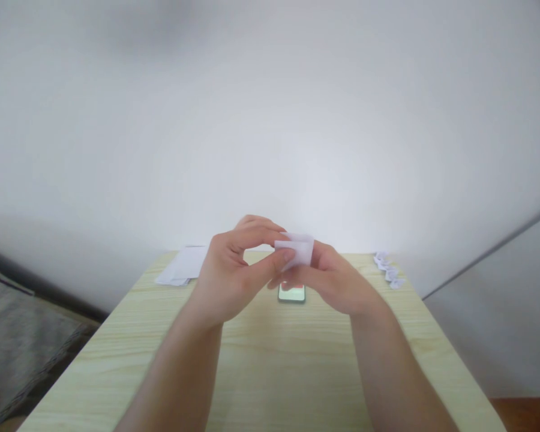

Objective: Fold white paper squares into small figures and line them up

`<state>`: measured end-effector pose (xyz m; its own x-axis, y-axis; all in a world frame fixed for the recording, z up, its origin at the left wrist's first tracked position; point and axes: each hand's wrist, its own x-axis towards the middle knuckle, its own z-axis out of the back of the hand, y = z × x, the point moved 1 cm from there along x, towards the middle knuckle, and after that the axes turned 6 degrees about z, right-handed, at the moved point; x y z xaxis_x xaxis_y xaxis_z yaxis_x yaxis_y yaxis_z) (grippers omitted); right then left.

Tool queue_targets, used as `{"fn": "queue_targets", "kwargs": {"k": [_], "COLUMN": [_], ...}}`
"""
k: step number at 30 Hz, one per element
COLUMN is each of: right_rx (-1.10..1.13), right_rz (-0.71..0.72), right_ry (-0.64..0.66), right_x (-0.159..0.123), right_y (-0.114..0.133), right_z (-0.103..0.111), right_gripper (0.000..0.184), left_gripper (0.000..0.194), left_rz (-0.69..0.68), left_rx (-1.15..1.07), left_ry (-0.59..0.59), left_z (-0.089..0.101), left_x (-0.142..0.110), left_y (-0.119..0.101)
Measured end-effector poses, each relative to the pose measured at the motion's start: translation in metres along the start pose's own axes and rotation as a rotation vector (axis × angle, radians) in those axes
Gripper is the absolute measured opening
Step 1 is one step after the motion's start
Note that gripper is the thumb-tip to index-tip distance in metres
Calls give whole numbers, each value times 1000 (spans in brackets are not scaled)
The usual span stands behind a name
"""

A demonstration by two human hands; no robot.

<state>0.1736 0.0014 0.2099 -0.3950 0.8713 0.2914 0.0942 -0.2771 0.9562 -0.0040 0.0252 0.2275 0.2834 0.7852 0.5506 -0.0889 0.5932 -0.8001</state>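
Note:
A small folded piece of white paper (303, 252) is held up above the table between both hands. My left hand (238, 270) pinches its left side, with the thumb on the near face and the index finger at the upper fold. On the other side, my right hand (333, 276) grips the paper's right and lower edge. Two layers show, with a gap between them at the top left. Some of the right fingertips are hidden behind the paper and the left thumb.
Below the hands, a phone (292, 294) with a lit screen lies on the wooden table (279, 372). A stack of white paper sheets (182, 266) lies at the back left. Several small folded paper pieces (388, 270) line the back right edge. A white wall (270, 120) stands behind the table.

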Motion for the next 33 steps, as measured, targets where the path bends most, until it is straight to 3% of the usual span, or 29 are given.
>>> {"fn": "queue_targets", "kwargs": {"k": [2,6,9,11,16,21,33], "right_rx": [-30,-133,-169,-145,-77,-18,38], "right_rz": [38,193,252,265,273,276,219], "right_ry": [-115,-351,-424,-446,-514,-507,-465], "right_x": [0,-3,-6,-7,-11,-12,-16], "right_y": [2,8,11,13,17,19,19], "right_z": [1,4,4,4,3,0,-1], "right_gripper": [26,18,15,14,11,12,14], "left_gripper": [11,12,11,14,47,13,6], "left_rz": [-28,-27,-10,16,87,184,164], "left_rx": [25,50,14,5,-145,-174,-130], "left_ry": [-65,-106,-102,-101,-163,-136,-147], "left_z": [2,1,-2,-5,-10,-10,-3], "left_x": [0,0,0,-1,-4,-5,-8], "left_y": [-2,-5,-5,-7,-14,-15,-22]}}
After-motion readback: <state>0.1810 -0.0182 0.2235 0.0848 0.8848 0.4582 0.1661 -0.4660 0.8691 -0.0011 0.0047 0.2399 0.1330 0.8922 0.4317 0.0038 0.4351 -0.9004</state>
